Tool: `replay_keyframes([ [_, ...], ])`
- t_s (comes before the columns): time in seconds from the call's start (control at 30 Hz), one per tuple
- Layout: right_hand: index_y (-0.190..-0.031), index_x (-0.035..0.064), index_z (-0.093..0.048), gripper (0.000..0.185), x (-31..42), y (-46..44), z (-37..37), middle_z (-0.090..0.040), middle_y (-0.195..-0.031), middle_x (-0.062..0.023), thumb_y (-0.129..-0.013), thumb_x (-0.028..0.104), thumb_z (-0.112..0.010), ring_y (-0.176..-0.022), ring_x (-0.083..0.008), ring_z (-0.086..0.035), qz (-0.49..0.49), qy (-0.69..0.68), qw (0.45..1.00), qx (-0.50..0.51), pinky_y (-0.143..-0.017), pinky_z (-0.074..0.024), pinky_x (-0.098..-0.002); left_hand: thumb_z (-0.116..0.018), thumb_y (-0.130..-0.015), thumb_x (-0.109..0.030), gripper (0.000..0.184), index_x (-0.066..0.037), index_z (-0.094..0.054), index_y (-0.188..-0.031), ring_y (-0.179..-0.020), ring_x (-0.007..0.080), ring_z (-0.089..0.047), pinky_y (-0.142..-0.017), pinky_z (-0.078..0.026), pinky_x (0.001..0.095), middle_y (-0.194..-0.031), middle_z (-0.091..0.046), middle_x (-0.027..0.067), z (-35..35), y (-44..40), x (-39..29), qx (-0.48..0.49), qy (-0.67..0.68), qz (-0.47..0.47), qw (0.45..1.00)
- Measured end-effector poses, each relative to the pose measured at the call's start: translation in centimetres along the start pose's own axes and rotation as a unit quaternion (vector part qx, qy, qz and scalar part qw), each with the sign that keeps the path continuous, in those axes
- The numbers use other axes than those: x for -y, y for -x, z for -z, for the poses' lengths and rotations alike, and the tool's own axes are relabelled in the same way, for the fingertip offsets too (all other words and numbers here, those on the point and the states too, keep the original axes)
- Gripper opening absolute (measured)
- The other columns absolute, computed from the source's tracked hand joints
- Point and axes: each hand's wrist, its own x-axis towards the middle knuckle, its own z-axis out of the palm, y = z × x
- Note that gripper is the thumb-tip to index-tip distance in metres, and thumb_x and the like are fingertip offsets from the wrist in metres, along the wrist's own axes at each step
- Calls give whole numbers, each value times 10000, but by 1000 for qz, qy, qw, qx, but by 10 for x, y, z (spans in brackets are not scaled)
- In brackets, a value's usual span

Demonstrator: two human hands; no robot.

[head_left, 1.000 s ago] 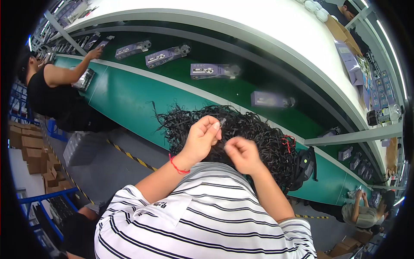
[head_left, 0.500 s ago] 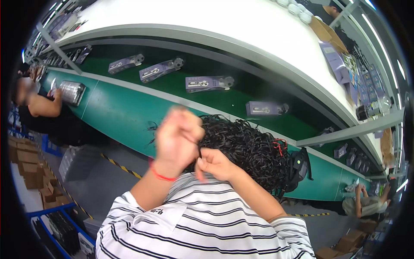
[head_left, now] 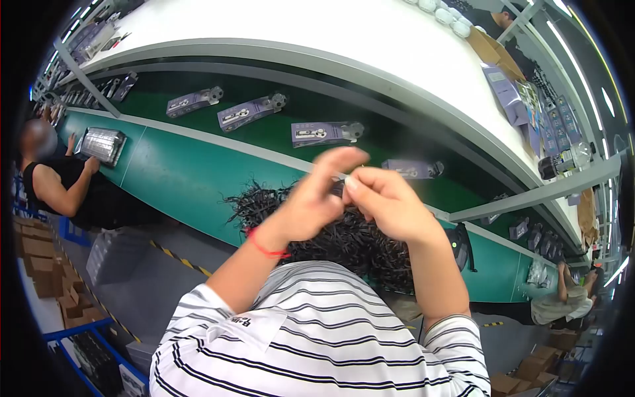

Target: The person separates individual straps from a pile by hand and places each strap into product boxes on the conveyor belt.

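Observation:
A large tangled heap of thin black strips [head_left: 344, 248] lies on the green bench in front of me. My left hand [head_left: 317, 202], with a red cord round the wrist, is over the heap. Its fingers are blurred and partly hidden; one stretches toward my right hand. Thumb and fingers of my right hand [head_left: 390, 202] are pressed together in a pinch, close against the left fingertips. What lies between them is too small to make out. Behind the hands, a purple boxed item [head_left: 413, 169] is partly covered by my right hand.
Several purple boxes lie on the dark green strip, one a purple box [head_left: 324, 133] straight ahead. A white shelf [head_left: 297, 26] runs above. At left a person [head_left: 59, 175] sits by a clear plastic-wrapped stack [head_left: 102, 145]. A black bag [head_left: 462, 248] is at right.
Both hands have moved up and to the right, away from my chest. The dark strip visible at my right fingers before is no longer distinct. The left-side person's arms have shifted.

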Motion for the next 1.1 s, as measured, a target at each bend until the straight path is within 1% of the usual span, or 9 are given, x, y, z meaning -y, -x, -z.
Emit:
replay_keyframes([
  [0.03,-839,21,-621,318,3,-2,-2,-505,-630,18,-1010,288,-594,-566,-81,-463,15,-1,1000,-12,-537,-387,-232,-591,-1005,-240,508,-6,-431,-1426,-1176,206,-522,-1062,-408,350,-1280,-513,112,-23,-2,-1,47,227,54,971],
  [0.17,-825,23,-633,311,16,3,24,-561,-678,-2,-1016,262,-578,-610,-95,-534,38,-36,993,-101,-590,-454,-251,-526,-1043,-213,336,-16,-511,-1314,-923,154,-566,-845,-487,292,-1026,-554,55,-40,-4,23,22,260,130,957],
  [0.27,-834,31,-629,298,13,15,77,-588,-712,-21,-1020,258,-573,-637,-120,-576,72,-88,978,-173,-611,-494,-274,-504,-1060,-353,309,-54,-565,-1110,-658,68,-406,-576,-331,224,-759,-452,-20,-7,11,40,187,373,278,865],
  [0.37,-856,38,-618,284,-12,26,103,-596,-730,-35,-1021,266,-575,-660,-151,-604,93,-142,957,-236,-612,-517,-294,-491,-1070,-291,267,-74,-526,-920,-575,63,-268,-531,-227,235,-651,-281,-63,11,26,37,60,306,331,891],
  [0.63,-879,40,-638,265,-98,55,111,-635,-751,-44,-1023,254,-575,-750,-194,-689,61,-268,879,-389,-615,-569,-307,-482,-1071,-291,266,-83,-536,-914,-648,120,-414,-587,-353,261,-725,-454,-10,26,3,47,-84,343,313,881],
  [0.73,-881,57,-622,262,-126,66,110,-627,-760,-37,-1029,265,-560,-802,-209,-690,33,-303,860,-410,-596,-556,-324,-460,-1074,-310,293,-80,-548,-916,-673,155,-463,-640,-427,300,-766,-513,16,-6,-26,40,-329,381,282,817],
  [0.87,-866,84,-620,262,-172,64,96,-643,-782,-33,-1031,273,-547,-831,-214,-689,-13,-429,808,-403,-602,-545,-327,-448,-1072,-343,315,-92,-562,-918,-666,151,-463,-614,-411,272,-783,-526,8,-25,-63,48,-375,456,222,775],
  [1.0,-877,94,-609,181,-240,35,64,-659,-800,-41,-987,236,-580,-894,-254,-679,-44,-591,708,-385,-756,-539,-404,-450,-1068,-356,317,-80,-530,-933,-676,162,-489,-597,-395,257,-799,-549,28,-21,-57,107,-120,673,185,706],
  [1.1,-900,88,-598,186,-229,5,53,-662,-876,-60,-997,229,-525,-951,-268,-658,-65,-674,655,-335,-843,-517,-394,-429,-1082,-326,303,-80,-500,-920,-669,153,-488,-586,-390,248,-809,-553,25,-50,-67,124,-88,668,230,703],
])
